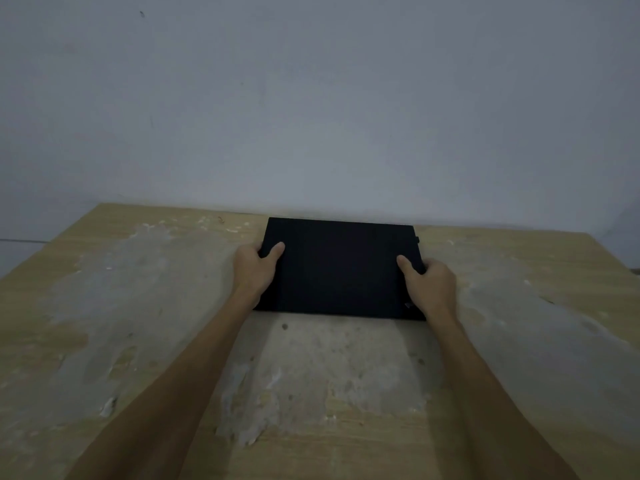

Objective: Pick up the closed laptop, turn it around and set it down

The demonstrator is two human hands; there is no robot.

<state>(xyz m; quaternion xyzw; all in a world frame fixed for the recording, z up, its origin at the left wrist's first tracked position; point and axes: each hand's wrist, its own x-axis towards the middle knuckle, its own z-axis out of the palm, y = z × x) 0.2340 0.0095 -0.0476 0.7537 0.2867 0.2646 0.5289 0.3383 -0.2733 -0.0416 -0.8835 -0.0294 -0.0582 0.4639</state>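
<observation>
A closed black laptop (339,265) lies flat at the far middle of the wooden table (104,306), its long side facing me. A small logo shows at its near right corner. My left hand (254,268) grips the laptop's left edge, thumb on the lid and fingers tucked under the side. My right hand (427,282) grips the right edge the same way, thumb on top. Whether the laptop rests on the table or is slightly raised, I cannot tell.
The table top is worn, with pale scuffed patches and flakes of peeled surface. A plain grey wall (311,98) rises right behind the laptop's far edge. The table's left edge (48,244) and right corner (595,244) are in sight.
</observation>
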